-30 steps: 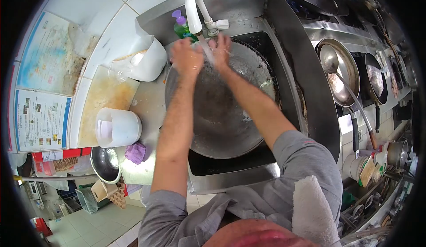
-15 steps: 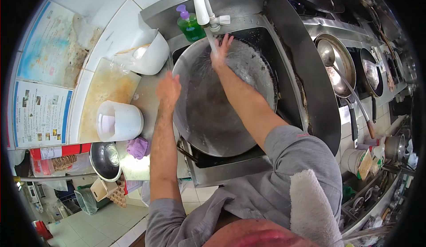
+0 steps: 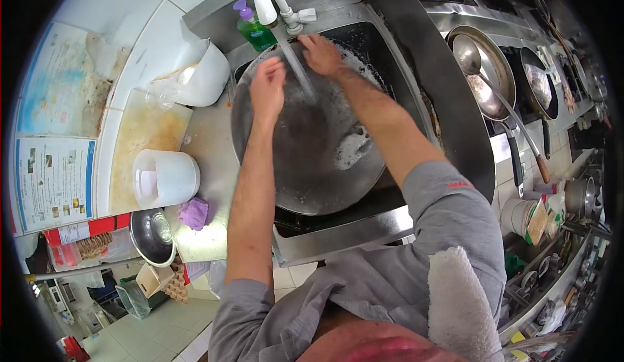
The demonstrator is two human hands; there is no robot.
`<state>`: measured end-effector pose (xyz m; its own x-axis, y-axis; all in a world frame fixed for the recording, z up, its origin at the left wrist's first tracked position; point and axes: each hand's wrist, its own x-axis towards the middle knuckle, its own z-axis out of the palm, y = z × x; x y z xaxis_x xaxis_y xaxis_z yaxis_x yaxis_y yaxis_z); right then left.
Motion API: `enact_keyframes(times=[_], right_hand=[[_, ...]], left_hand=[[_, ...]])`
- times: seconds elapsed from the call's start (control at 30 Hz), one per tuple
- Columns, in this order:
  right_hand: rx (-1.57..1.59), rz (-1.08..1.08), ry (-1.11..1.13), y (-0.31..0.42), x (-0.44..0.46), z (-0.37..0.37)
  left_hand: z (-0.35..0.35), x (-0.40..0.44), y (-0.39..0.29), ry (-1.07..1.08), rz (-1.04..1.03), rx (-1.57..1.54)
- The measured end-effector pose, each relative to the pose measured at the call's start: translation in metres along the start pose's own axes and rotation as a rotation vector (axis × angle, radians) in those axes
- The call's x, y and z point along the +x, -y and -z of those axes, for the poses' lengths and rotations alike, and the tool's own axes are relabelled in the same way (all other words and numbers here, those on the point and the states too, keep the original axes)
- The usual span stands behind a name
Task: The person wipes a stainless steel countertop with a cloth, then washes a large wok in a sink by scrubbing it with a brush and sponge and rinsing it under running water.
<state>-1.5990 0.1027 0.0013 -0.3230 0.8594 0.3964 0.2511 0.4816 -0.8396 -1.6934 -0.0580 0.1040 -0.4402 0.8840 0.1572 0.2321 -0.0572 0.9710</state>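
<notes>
A large round metal pan point(image 3: 312, 190) fills the sink, wet and dark inside, with a patch of white foam point(image 3: 353, 149) at its right. Water runs into it from a white tap point(image 3: 262, 1). My right hand point(image 3: 322, 55) is at the pan's far rim, fingers stretched out and lying there, just right of the stream. My left hand point(image 3: 267, 90) is over the upper left part of the pan, left of the water. Its fingers are loosely bent and slightly blurred, with nothing visible in them; I cannot tell whether it touches the metal.
A green soap bottle point(image 3: 256, 32) with a purple pump stands behind the sink. On the left counter are a white jug point(image 3: 207, 76), a white tub point(image 3: 167, 179) and a purple cloth point(image 3: 193, 214). To the right, a ladle point(image 3: 467, 54) rests in a frying pan point(image 3: 497, 47).
My left hand has moved right and up, over the pan. My right hand has shifted from under the water to the far rim. The foam has gathered into a patch at the right.
</notes>
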Motion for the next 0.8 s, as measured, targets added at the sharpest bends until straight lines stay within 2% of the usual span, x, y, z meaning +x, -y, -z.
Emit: enact_keyframes(times=[0.07,0.1,0.13,0.17,0.2,0.27,0.33,0.37,0.4,0.43,0.53,0.6,0.67,0.7,0.73,0.77,0.8], right_hand=[[-0.711,0.508,0.329,-0.025,-0.019,0.04],[-0.856,0.359,0.401,-0.049,-0.036,0.053],[-1.0,0.199,0.474,-0.079,-0.06,0.063],[-1.062,0.175,0.514,-0.103,-0.092,0.079],[-1.126,0.152,0.555,-0.113,-0.128,0.09],[-1.209,0.125,0.64,-0.101,-0.194,0.099],[-0.651,-0.289,0.498,-0.152,-0.266,0.055],[-0.069,-0.57,0.459,-0.138,-0.278,0.032],[0.476,-0.857,0.302,-0.122,-0.288,0.009],[0.23,-0.483,0.409,-0.098,-0.277,-0.004],[-0.475,0.645,0.625,-0.024,-0.248,-0.019],[-0.552,0.813,0.537,-0.056,-0.184,-0.012],[-0.656,0.223,0.541,-0.074,-0.144,0.017],[-0.843,0.119,0.363,-0.067,-0.139,0.041],[-0.958,0.227,0.363,-0.118,-0.153,0.042],[-1.064,0.236,0.579,-0.108,-0.169,0.053],[-1.062,0.248,0.584,-0.114,-0.191,0.045]], left_hand=[[-0.022,0.026,0.003,0.103,0.258,-0.414],[-0.027,0.035,0.008,0.098,0.267,-0.413],[-0.033,0.042,0.015,0.086,0.358,-0.544],[-0.039,0.049,0.021,0.075,0.448,-0.678],[-0.042,0.056,0.031,0.076,0.46,-0.684],[-0.043,0.065,0.055,0.056,0.509,-0.876],[-0.052,0.068,0.06,-0.031,0.563,-0.933],[-0.055,0.069,0.066,-0.019,0.533,-0.97],[-0.058,0.069,0.068,-0.006,0.497,-1.004],[-0.06,0.07,0.066,0.106,0.489,-1.022],[-0.06,0.059,0.04,0.145,0.512,-0.925],[-0.043,0.063,0.053,0.08,0.501,-0.872],[-0.027,0.06,0.046,0.092,0.401,-0.87],[-0.022,0.056,0.039,0.08,0.405,-0.86],[-0.024,0.052,0.029,0.211,0.408,-0.731],[-0.026,0.05,0.024,0.338,0.406,-0.605],[-0.026,0.049,0.023,0.326,0.403,-0.606]])
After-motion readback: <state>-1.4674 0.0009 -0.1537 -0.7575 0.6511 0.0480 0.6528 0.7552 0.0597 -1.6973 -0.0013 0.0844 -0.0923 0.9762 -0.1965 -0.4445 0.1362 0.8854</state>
